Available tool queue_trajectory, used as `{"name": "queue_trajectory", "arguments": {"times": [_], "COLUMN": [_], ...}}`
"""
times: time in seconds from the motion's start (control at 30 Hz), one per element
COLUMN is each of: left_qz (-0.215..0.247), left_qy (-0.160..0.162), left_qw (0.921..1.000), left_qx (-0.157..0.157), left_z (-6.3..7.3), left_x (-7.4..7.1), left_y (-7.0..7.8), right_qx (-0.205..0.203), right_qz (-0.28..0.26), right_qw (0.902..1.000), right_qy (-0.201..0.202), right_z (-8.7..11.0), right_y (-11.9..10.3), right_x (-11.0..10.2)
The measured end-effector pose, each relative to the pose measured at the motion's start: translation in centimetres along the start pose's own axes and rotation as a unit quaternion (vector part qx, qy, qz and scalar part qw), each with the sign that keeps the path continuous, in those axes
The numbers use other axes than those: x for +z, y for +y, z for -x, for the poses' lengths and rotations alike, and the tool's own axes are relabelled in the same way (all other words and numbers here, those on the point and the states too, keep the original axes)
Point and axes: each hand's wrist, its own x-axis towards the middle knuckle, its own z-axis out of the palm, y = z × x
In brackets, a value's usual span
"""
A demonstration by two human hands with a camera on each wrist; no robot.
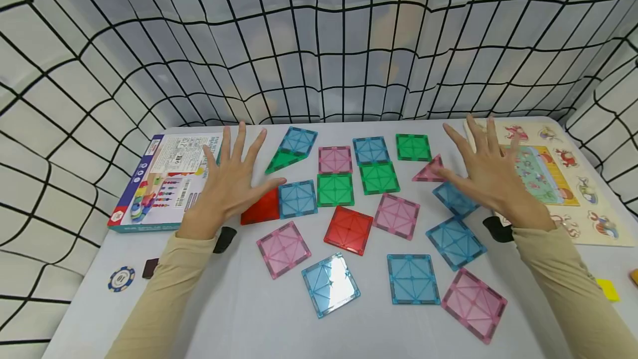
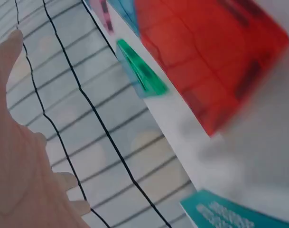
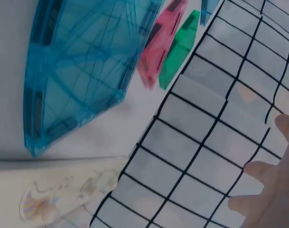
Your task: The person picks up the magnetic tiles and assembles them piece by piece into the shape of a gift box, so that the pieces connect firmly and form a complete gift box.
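Note:
Both hands are held up over a white table with fingers spread, holding nothing. The left hand (image 1: pixel 225 190) is beside a red magnetic tile (image 1: pixel 261 208), which shows large in the left wrist view; a blue square tile (image 1: pixel 298 199) adjoins it. Over at the right, the right hand (image 1: pixel 490 173) overlaps a blue tile (image 1: pixel 454 199) in the head view, its thumb close to a pink triangle tile (image 1: pixel 428 170). Between the hands lie several translucent square tiles, among them a red one (image 1: pixel 348 230), a green one (image 1: pixel 335 189) and a pink one (image 1: pixel 396 215).
A boxed set (image 1: pixel 169 181) lies at the left and a pale picture board (image 1: pixel 593 187) at the right. A poker chip (image 1: pixel 121 279) is near the left edge, a yellow piece (image 1: pixel 608 290) near the right. Black netting (image 1: pixel 344 49) encloses the back and sides.

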Motion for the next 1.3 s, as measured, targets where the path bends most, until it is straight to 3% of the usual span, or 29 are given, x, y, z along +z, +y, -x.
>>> {"name": "queue_trajectory", "arguments": {"times": [0.13, 0.27, 0.43, 0.6, 0.73, 0.87, 1.0, 1.17, 1.3], "left_qz": [0.038, 0.073, 0.052, 0.025, 0.018, 0.039, 0.063, 0.072, 0.041], "left_qy": [-0.043, -0.100, -0.156, -0.224, -0.238, -0.247, -0.265, -0.265, -0.268], "left_qw": [0.9977, 0.9886, 0.9770, 0.9636, 0.9593, 0.9530, 0.9449, 0.9470, 0.9491], "left_qx": [0.036, 0.085, 0.136, 0.144, 0.151, 0.171, 0.182, 0.167, 0.161], "left_z": [0.3, 0.8, 0.5, 0.1, 0.0, -0.1, 0.1, 0.6, 1.1], "left_x": [0.0, 0.6, 2.7, 4.7, 5.0, 4.5, 4.3, 4.5, 4.6], "left_y": [1.6, 4.5, 8.2, 10.5, 11.0, 11.2, 11.2, 10.9, 10.5], "right_qx": [-0.026, -0.098, -0.178, -0.182, -0.184, -0.187, -0.173, -0.157, -0.147], "right_qz": [-0.012, -0.055, -0.068, -0.070, -0.078, -0.071, -0.064, -0.062, -0.067], "right_qw": [0.9986, 0.9884, 0.9650, 0.9548, 0.9526, 0.9551, 0.9543, 0.9488, 0.9436], "right_qy": [-0.044, -0.102, -0.180, -0.225, -0.230, -0.219, -0.235, -0.267, -0.289], "right_z": [-0.2, -0.7, -1.7, -2.4, -2.2, -1.4, -0.7, -0.8, -0.7], "right_y": [-1.5, -3.9, -6.0, -6.6, -6.4, -6.3, -6.6, -7.5, -8.2], "right_x": [0.3, 0.8, 2.1, 3.6, 4.3, 4.3, 3.8, 3.6, 3.5]}}
